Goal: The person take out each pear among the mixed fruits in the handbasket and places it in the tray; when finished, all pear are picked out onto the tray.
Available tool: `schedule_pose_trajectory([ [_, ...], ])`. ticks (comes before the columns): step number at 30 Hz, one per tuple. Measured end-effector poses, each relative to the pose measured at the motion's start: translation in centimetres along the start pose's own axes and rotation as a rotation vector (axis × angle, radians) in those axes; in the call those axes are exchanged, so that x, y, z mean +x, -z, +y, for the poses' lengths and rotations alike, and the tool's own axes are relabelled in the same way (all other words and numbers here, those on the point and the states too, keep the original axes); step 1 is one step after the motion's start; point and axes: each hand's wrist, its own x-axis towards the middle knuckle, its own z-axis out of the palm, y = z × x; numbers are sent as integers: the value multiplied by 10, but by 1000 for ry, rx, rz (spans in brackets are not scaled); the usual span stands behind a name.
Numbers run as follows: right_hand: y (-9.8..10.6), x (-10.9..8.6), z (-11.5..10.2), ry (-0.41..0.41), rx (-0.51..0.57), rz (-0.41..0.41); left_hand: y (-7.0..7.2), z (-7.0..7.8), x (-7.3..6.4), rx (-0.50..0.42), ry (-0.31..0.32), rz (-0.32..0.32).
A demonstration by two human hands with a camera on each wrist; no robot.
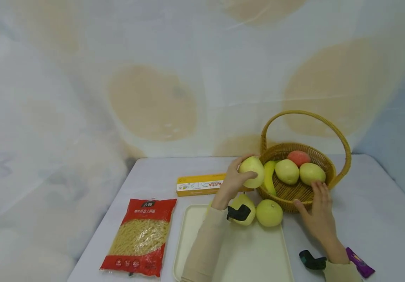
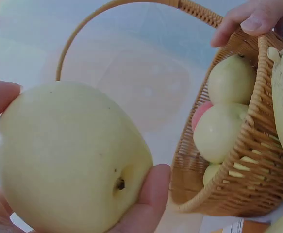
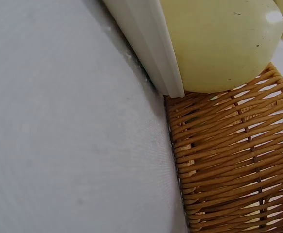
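I have the left hand (image 1: 233,181) clamped on a pale yellow-green pear (image 2: 71,155), thumb on one side and fingers on the other. It is up at the left rim of the wicker basket (image 1: 346,156), seen from the head camera. The pear is nearly round, so its long axis is hard for me to fix; on the head feed it looks roughly upright, and on the left wrist feed a dark-centred pit faces the lower right, partly towards the lens.

The right hand (image 1: 319,215) is well apart from the left, resting on the basket's near right rim, fingers stretched over the edge by a pale fruit (image 1: 312,174). Inside I also see another pale fruit (image 1: 287,172), a red fruit (image 1: 298,158) behind, and a banana (image 1: 269,177) running front to back along the left wall.

Below the left hand, a stemmed pear (image 1: 243,217) and a round green fruit (image 1: 269,213) sit at the far end of the cream tray (image 1: 255,254). Behind the left hand, the pasta box (image 1: 200,185) lies lengthwise left to right. Further left on the bench (image 1: 375,203) is a red pasta bag (image 1: 138,235); a purple packet (image 1: 361,263) lies by the right sleeve.
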Motion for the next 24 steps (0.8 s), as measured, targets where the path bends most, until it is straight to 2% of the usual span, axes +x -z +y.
schedule_pose_trajectory([
  [4, 0, 0, 1, 7, 6, -1, 12, 0, -9, -29, -29, 36],
  [8, 0, 0, 2, 13, 0, -1, 27, -1, -19, -74, -69, 47],
  [12, 1, 1, 3, 10, -10, -5, 46, -3, -28, -79, -108, 51],
  [16, 2, 1, 3, 8, -10, -13, 65, -5, -39, -87, -109, 72],
  [24, 2, 1, 3, 7, -4, -19, 102, -3, -64, -60, -95, 193],
])
